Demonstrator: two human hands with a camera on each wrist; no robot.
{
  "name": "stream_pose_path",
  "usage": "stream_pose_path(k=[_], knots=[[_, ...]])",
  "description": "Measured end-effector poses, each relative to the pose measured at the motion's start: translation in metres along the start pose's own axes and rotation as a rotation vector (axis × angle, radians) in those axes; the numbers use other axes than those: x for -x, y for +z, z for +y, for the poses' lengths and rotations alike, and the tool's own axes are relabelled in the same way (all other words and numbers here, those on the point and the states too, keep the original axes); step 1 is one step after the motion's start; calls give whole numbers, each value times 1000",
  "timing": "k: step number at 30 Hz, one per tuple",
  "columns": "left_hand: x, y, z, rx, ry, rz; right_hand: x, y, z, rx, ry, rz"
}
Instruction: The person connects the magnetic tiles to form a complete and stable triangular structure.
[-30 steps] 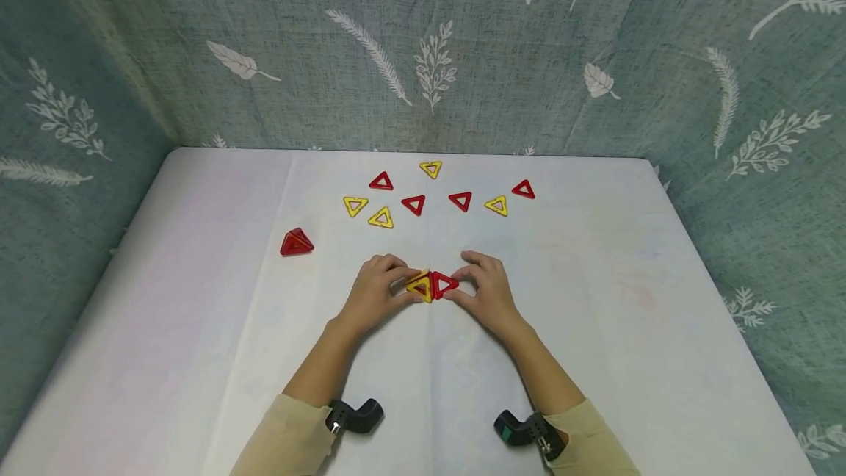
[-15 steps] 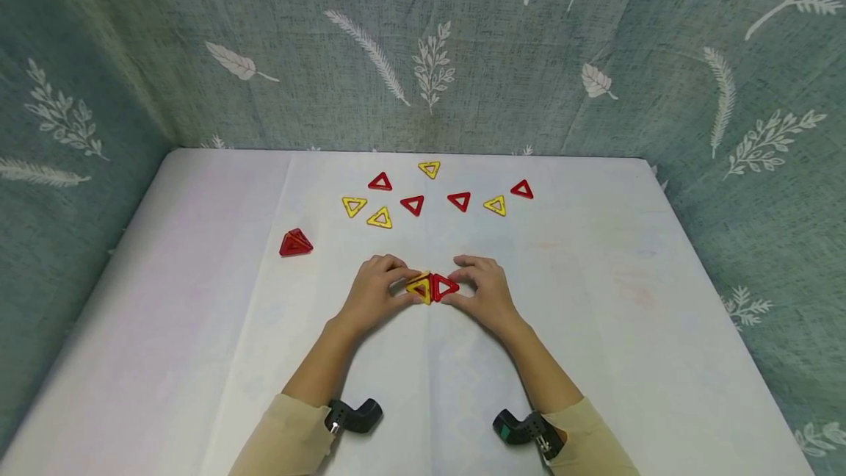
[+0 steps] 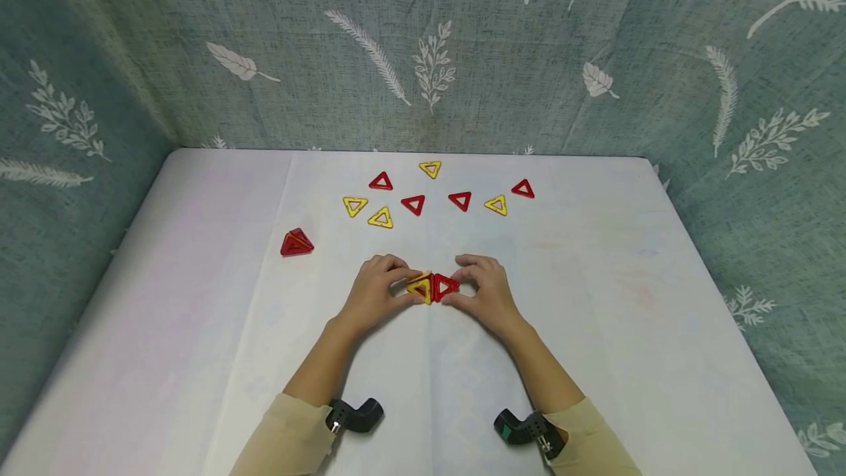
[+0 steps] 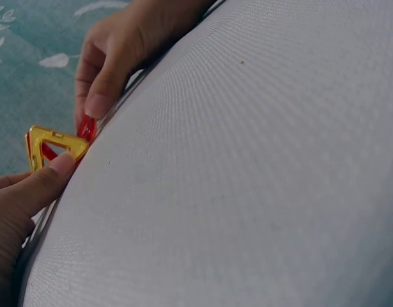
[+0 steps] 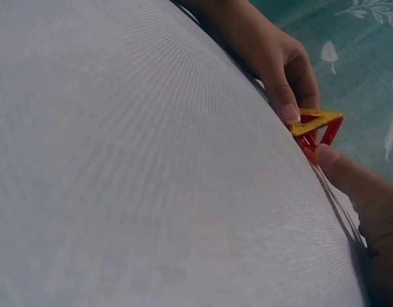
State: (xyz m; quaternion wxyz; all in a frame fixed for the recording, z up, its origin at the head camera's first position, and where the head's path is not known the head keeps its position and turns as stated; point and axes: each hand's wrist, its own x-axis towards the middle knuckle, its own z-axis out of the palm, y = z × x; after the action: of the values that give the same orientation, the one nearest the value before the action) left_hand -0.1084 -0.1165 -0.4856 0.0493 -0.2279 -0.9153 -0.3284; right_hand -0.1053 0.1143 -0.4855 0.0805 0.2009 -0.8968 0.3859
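At the middle of the table, my left hand (image 3: 374, 291) pinches a small hollow pyramid between thumb and fingers. Its near side is a yellow triangle tile (image 4: 53, 137), and red shows on other sides. Flat against the pyramid's right side lies a red triangle tile (image 3: 437, 287), edge to edge with it. The thumb and index finger of my right hand (image 3: 486, 294) pinch this red tile from the right. In the right wrist view the pyramid (image 5: 319, 118) stands raised above the red tile, which the right thumb partly covers.
A finished-looking red pyramid (image 3: 296, 242) stands to the left. Several loose red and yellow triangle tiles lie spread along the back, among them a yellow tile (image 3: 380, 223) and a red tile (image 3: 523, 195). A patterned green cloth (image 3: 297, 116) rises behind the table (image 3: 595, 329).
My right hand's fingers have shifted slightly to the left around the red tile. The left hand and the pyramid hold almost still.
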Motion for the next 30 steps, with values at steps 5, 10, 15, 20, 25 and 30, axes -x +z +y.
stream_pose_path(k=[5,10,15,20,25,30], knots=[[0,0,0,-11,-2,0,0,0,3,-36,-82,11],[0,0,-1,-25,20,5,0,3,4,-78,-148,48],[1,2,-1,-36,56,11,2,4,2,-69,-215,76],[1,4,-1,-49,82,11,2,5,1,-31,-253,61],[0,3,0,-58,100,18,0,7,2,15,-283,45],[-1,2,-1,-64,100,12,-2,7,2,30,-257,14]])
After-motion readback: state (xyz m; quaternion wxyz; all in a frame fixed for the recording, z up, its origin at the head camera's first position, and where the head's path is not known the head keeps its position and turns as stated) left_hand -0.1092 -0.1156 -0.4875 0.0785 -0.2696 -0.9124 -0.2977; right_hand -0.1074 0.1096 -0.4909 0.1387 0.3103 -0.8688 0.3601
